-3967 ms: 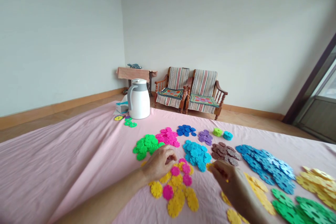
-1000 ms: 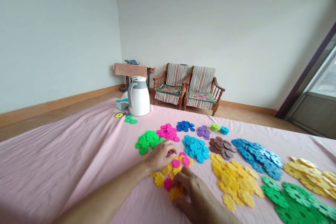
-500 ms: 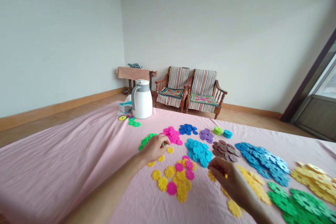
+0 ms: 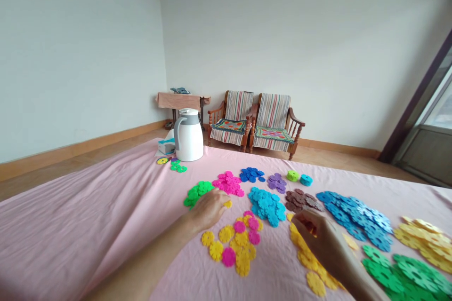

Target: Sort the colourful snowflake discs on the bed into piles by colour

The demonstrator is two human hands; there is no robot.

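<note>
My left hand (image 4: 211, 208) is low over the pink cloth, palm down, its fingertips bent onto a small yellow snowflake disc (image 4: 228, 204). Just beyond it lie a green disc pile (image 4: 196, 193) and a pink pile (image 4: 229, 183). Nearer me is a mixed group of yellow discs (image 4: 226, 233) and pink discs (image 4: 229, 257). My right hand (image 4: 318, 231) curls its fingers together above a row of yellow discs (image 4: 310, 261). Orange-yellow shows inside its curl; whether that is a held disc or the row behind cannot be made out.
Light blue (image 4: 266, 203), brown (image 4: 302, 200), purple (image 4: 276, 182) and dark blue piles (image 4: 251, 174) lie ahead. Larger blue (image 4: 356, 216), green (image 4: 406, 273) and yellow discs (image 4: 423, 240) are rightward. A white jug (image 4: 189, 138) stands at the far edge; two chairs (image 4: 271, 124) are beyond.
My left hand has come slightly nearer and down, onto the yellow disc, covering others beside it. My right hand has shifted a little right, uncovering more of the yellow row.
</note>
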